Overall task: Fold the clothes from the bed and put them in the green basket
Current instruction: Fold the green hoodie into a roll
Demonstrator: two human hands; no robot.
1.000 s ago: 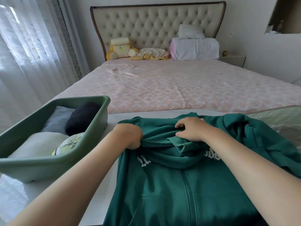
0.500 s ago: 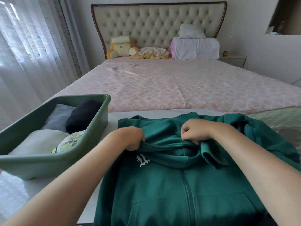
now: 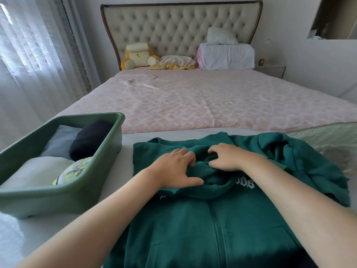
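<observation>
A dark green zip hoodie [image 3: 222, 225] lies front-up on the white surface before me, its hood bunched at the top and its right sleeve crumpled at the right. My left hand [image 3: 173, 169] lies flat on the hood area with fingers spread. My right hand [image 3: 226, 157] rests beside it, fingers loosely bent on the bunched hood fabric. The green basket [image 3: 63, 194] stands to the left, holding folded clothes: a white piece, a grey one, a dark rolled one and a yellow patterned one.
The bed [image 3: 193, 101] with a pink cover stretches ahead to a tufted headboard. At its head lie a yellow cushion [image 3: 137, 56], a crumpled yellow-white cloth [image 3: 173, 62] and stacked white bedding [image 3: 226, 55]. Curtains hang at left; a nightstand [image 3: 270, 69] stands at right.
Both hands gripped the hood fabric in fists earlier; now they have opened and lie on it. The hood has been pressed down toward the hoodie's chest.
</observation>
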